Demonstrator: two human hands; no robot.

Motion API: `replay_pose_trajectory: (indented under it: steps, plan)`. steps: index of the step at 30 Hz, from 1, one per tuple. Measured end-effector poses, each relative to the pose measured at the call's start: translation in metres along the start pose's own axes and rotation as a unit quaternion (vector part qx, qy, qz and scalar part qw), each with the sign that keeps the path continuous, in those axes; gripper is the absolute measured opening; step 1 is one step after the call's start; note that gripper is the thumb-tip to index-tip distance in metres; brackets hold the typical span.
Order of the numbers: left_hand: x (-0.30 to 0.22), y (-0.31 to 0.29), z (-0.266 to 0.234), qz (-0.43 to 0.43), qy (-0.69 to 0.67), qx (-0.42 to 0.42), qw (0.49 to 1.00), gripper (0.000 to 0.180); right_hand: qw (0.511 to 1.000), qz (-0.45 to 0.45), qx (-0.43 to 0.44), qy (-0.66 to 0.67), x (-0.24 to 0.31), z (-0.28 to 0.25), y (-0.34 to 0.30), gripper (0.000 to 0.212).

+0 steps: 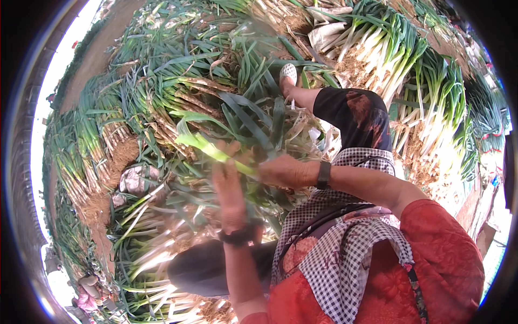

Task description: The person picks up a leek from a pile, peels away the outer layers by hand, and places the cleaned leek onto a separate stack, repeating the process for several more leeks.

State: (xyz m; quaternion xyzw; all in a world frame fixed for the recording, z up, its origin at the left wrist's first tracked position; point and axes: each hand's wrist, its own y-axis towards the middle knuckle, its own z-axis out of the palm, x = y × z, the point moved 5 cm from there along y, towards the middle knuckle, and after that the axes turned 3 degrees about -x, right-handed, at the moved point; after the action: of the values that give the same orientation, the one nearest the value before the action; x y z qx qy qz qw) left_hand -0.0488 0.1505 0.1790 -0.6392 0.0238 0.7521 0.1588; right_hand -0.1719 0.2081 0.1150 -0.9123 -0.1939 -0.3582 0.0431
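Observation:
A pale-green green onion stalk [209, 147] crosses in front of me, its loose leafy end pointing up and to the left. My right hand [288, 170], with a dark band on the wrist, is closed around the stalk's lower right end. Against the stalk's middle is my left hand [229, 189], with a dark watch on its wrist; motion smears its fingers, so its grip is unclear. Beneath both hands lie loose green leaves [253, 116] and peeled, dry scraps [302, 132].
Rooted green onion bundles [377, 46] lie at the far right, with more bundles [108, 135] along the left. Pale stalks [156, 259] are heaped at the lower left. A wrapped bundle [139, 179] sits among them. My foot in a white shoe [288, 73] rests among the leaves.

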Motion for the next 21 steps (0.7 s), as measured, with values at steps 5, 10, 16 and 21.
replay_pose_trajectory:
  steps: [5, 10, 16, 21]
  plan:
    - [-0.015, 0.018, -0.053, 0.121, -0.083, -0.067, 0.987, 0.033, 0.99, 0.007, 0.071, -0.124, -0.006, 0.025, -0.013, 0.014]
    - [-0.105, 0.029, -0.107, 0.196, -0.064, -0.134, 0.969, 0.043, 0.941, 0.045, 0.246, -0.227, -0.054, 0.051, -0.047, 0.015]
    - [-0.136, 0.023, -0.121, 0.213, -0.131, -0.103, 0.963, 0.051, 0.95, 0.05, 0.203, -0.233, -0.043, 0.009, -0.01, 0.021]
    - [-0.104, 0.028, -0.093, 0.158, -0.291, -0.008, 0.944, 0.059, 0.964, -0.086, -0.228, 0.106, 0.067, -0.064, 0.059, 0.028]
